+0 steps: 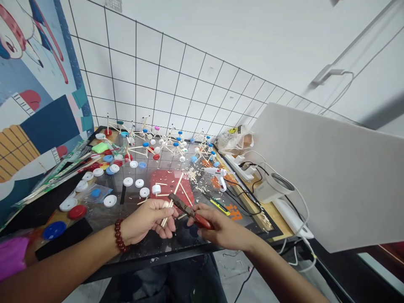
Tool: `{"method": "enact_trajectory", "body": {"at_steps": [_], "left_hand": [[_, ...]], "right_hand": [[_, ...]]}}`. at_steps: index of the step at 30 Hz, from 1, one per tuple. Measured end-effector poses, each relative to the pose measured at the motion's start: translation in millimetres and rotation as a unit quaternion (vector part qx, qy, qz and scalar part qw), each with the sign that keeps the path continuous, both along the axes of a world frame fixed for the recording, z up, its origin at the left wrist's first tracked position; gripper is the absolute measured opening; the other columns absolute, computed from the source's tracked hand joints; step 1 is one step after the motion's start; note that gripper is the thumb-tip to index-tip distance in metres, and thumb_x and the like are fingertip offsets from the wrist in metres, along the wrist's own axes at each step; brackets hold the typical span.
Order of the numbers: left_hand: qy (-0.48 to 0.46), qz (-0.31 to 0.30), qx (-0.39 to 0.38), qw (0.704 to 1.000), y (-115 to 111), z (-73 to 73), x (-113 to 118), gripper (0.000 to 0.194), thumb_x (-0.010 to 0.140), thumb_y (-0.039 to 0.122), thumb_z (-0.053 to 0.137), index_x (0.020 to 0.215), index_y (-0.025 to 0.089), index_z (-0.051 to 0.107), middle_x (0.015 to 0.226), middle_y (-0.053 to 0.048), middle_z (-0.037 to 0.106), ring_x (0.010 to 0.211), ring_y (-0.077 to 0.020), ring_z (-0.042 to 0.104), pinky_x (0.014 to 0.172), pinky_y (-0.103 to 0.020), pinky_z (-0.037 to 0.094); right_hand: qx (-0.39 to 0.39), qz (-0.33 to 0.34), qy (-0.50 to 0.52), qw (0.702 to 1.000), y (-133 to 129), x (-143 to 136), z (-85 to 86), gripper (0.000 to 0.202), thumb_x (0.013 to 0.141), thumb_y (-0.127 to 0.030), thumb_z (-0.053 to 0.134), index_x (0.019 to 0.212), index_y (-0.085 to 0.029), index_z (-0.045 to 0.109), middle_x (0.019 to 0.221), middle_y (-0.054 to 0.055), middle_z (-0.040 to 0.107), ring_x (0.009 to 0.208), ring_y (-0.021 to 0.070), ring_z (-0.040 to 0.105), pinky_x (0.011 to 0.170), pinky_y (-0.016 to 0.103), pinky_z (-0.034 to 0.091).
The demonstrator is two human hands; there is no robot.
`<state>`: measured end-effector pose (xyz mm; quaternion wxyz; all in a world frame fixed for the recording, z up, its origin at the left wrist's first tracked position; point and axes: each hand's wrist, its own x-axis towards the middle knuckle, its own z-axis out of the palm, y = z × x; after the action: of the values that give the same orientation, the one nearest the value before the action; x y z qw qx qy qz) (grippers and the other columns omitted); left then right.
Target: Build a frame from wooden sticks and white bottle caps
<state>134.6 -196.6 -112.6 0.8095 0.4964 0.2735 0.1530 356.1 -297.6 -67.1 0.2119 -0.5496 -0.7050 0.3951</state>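
Observation:
My left hand [158, 216], with a dark red bead bracelet [120, 236] on the wrist, pinches a few thin wooden sticks [165, 219] over the front of the table. My right hand [210, 225] is wrapped round red-handled pliers [203, 220], whose dark jaws meet the upper part of the sticks. Just beyond both hands lies a red mat [170, 179] with loose sticks [187, 192] and a white cap [156, 189] on it.
Stick-and-cap models [176, 144] stand along the back. White caps [110, 200] and a blue lid [54, 230] lie left. A white glue gun [221, 176], yellow cutter [220, 206], power strip [236, 166] and cables are right. Wood chips [194, 173] are scattered behind the mat.

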Motion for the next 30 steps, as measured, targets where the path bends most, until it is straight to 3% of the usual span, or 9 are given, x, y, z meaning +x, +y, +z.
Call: {"method": "enact_trajectory", "body": {"at_steps": [16, 24, 27, 30], "left_hand": [[0.012, -0.029, -0.029, 0.999, 0.4, 0.5, -1.6, 0.042, 0.070, 0.048, 0.077, 0.085, 0.010, 0.067, 0.061, -0.006, 0.069, 0.045, -0.0112, 0.062, 0.041, -0.016, 0.044], [0.010, -0.030, -0.025, 0.999, -0.1, -3.2, -1.3, 0.042, 0.072, 0.048, 0.075, 0.090, 0.011, 0.067, 0.061, -0.005, 0.069, 0.044, -0.0106, 0.061, 0.040, -0.017, 0.042], [0.000, -0.028, -0.023, 0.999, 0.7, -6.1, -0.7, 0.041, 0.073, 0.047, 0.074, 0.092, 0.011, 0.067, 0.061, -0.003, 0.067, 0.043, -0.0094, 0.059, 0.040, -0.017, 0.040], [-0.012, -0.021, -0.016, 1.000, 2.1, -7.1, -0.4, 0.039, 0.074, 0.047, 0.074, 0.088, 0.011, 0.066, 0.060, -0.003, 0.066, 0.043, -0.0089, 0.057, 0.041, -0.017, 0.041]], "right_hand": [[0.021, 0.026, -0.032, 0.999, 2.2, -4.1, -5.4, 0.037, 0.071, 0.003, 0.053, 0.097, -0.020, 0.067, 0.107, 0.002, 0.059, 0.097, 0.0164, 0.057, 0.089, 0.030, 0.046], [0.053, 0.035, -0.066, 0.996, 2.0, -7.4, -9.7, 0.028, 0.069, 0.004, 0.051, 0.084, -0.019, 0.062, 0.091, 0.001, 0.058, 0.085, 0.0147, 0.055, 0.077, 0.025, 0.044], [0.071, 0.014, -0.108, 0.992, -0.3, -10.8, -14.8, 0.022, 0.070, 0.001, 0.050, 0.078, -0.019, 0.052, 0.082, -0.001, 0.053, 0.072, 0.0125, 0.049, 0.066, 0.023, 0.039], [0.066, -0.030, -0.139, 0.988, -2.3, -12.4, -15.0, 0.028, 0.068, -0.001, 0.052, 0.088, -0.021, 0.047, 0.080, -0.002, 0.053, 0.068, 0.0125, 0.046, 0.061, 0.023, 0.035]]}}
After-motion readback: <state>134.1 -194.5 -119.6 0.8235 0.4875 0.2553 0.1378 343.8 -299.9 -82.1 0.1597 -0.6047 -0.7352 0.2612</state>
